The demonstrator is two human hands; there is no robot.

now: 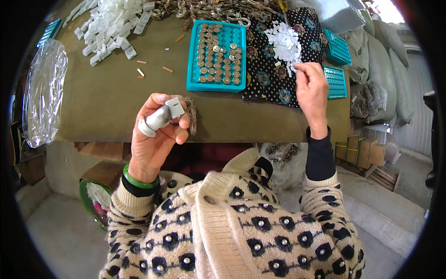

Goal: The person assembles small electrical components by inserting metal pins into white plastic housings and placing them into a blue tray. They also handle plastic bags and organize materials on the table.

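My left hand (155, 132) is closed on a small white plastic case (175, 107) with a dark slot in its face, held above the near edge of the table. The thumb wears a grey-white cover (158, 120). A coiled bundle of thin brownish wire (191, 116) hangs beside the case at the fingertips. At the right, my right hand (310, 88) has its fingers pinched together at the near edge of a heap of small flat white pieces (284, 44). One such piece seems to be between the fingertips. The heap lies on a black dotted cloth (265, 86).
A teal tray (191, 69) holding rows of coin cells stands mid-table. More teal trays (335, 81) sit right of the cloth. Far left lies a pile of translucent white cases (114, 30), beside a clear plastic bag (45, 93). Wire bundles (204, 9) line the back.
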